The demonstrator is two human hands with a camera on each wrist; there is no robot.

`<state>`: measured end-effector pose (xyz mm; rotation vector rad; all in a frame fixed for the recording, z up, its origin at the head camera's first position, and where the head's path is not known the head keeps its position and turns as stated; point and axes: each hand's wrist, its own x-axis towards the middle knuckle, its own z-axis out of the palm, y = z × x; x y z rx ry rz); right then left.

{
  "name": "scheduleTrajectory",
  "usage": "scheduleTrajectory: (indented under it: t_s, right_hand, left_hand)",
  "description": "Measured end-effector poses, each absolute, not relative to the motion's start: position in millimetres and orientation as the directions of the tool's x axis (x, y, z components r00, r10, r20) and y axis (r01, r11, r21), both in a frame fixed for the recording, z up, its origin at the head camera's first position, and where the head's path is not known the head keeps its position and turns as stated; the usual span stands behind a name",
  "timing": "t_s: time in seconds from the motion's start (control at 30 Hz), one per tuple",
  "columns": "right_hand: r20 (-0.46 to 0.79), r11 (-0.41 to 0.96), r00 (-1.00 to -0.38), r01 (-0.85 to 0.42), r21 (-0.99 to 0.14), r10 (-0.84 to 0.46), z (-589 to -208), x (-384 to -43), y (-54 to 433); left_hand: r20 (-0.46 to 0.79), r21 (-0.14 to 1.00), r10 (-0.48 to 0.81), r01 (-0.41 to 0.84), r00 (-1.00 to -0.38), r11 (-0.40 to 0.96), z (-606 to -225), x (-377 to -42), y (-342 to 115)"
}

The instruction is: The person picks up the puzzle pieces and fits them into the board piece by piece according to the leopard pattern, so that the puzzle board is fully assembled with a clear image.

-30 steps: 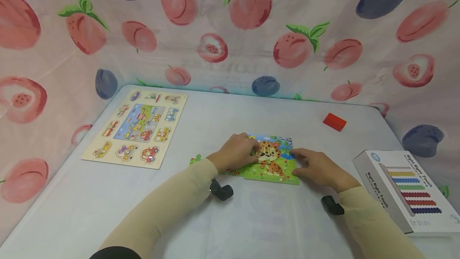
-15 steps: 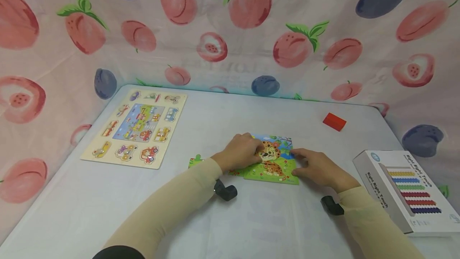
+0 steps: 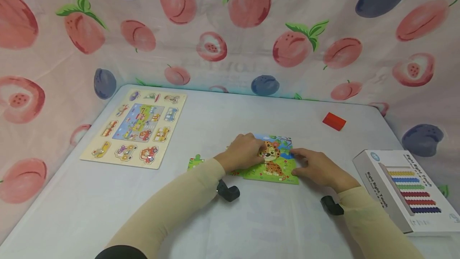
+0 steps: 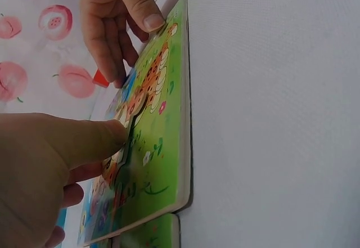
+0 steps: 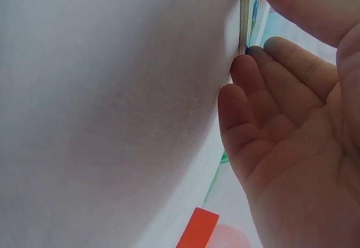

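A leopard jigsaw puzzle [image 3: 280, 167] on a green and blue board lies at the middle of the table. My left hand [image 3: 242, 152] is over its left part, thumb and fingers pinching a leopard-patterned puzzle piece [image 4: 136, 106] whose edge stands a little above the board in the left wrist view. At the board's right edge, my right hand [image 3: 318, 167] touches with its thumb and extended fingers. The right wrist view shows that hand [image 5: 292, 118] beside the board's edge. A green puzzle piece [image 3: 195, 162] lies left of my left hand, partly hidden by the sleeve.
A wooden vehicle puzzle board [image 3: 163, 147] lies at the back left. A red block [image 3: 334, 121] sits at the back right. At the right front stands a white box [image 3: 388, 207] with coloured bars pictured on it. Fruit-patterned cloth [image 3: 237, 51] hangs behind the table.
My left hand has shifted slightly to the right over the leopard puzzle. The right hand has stayed at the board's right edge.
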<state>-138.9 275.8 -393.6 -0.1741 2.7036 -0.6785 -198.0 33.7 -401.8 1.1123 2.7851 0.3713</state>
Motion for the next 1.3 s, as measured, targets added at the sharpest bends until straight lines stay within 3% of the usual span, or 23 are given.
scheduleTrajectory:
  t_s: [1.3]
  right_hand:
    - [-0.3,0.878,-0.932,-0.036,-0.478,-0.202,-393.6,-138.5,275.8]
  left_hand:
    - [-0.002,0.366,0.687,0.639,-0.727,0.677,-408.0,-195.2,40.1]
